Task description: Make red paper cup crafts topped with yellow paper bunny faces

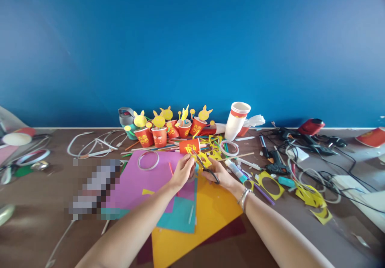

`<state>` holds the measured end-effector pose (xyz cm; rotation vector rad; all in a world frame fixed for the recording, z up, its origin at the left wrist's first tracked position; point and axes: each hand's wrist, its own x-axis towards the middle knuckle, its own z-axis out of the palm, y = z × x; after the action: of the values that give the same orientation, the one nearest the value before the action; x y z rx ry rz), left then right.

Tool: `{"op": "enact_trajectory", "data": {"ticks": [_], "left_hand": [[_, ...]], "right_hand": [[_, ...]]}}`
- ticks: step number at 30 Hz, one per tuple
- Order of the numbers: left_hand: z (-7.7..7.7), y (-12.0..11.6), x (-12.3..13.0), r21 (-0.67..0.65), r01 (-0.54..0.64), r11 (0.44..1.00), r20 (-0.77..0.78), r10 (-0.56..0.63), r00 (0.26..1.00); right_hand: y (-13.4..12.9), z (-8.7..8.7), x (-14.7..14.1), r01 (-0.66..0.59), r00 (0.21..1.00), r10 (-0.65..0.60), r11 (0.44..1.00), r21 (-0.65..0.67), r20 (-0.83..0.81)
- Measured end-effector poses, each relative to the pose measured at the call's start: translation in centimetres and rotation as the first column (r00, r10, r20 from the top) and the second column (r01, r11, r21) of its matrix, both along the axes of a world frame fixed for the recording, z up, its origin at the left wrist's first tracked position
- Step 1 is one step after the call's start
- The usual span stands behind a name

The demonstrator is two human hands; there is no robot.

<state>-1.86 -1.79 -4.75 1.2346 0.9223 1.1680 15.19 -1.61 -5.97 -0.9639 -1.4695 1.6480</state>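
Note:
My right hand point(221, 173) is closed around a pair of scissors point(213, 175) with black handles, its blades pointing up and left. Close by on the left, my left hand point(183, 172) is pinched at the fingertips, with a small piece of yellow paper point(194, 158) at them. The scissor blades reach close to this paper; whether they touch it I cannot tell. Just beyond my hands lies a red paper cup point(189, 146) on its side. Beneath them are sheets of purple point(129, 179), teal point(177, 216) and orange paper point(215, 208).
Red cups with yellow rabbit-like paper heads point(159, 120) stand by the blue wall, beside stacked white cups point(237, 121). To the right lie a glue gun point(275, 163), cables and yellow scraps point(272, 184). A tape roll point(148, 167) rests on the purple sheet.

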Motion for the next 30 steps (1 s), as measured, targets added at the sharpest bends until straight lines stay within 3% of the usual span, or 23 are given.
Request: {"op": "enact_trajectory", "data": {"ticks": [30], "left_hand": [[-0.28, 0.18, -0.08, 0.021, -0.081, 0.996, 0.011, 0.081, 0.997]], "right_hand": [[-0.12, 0.6, 0.08, -0.012, 1.0, 0.012, 1.0, 0.021, -0.026]]}}
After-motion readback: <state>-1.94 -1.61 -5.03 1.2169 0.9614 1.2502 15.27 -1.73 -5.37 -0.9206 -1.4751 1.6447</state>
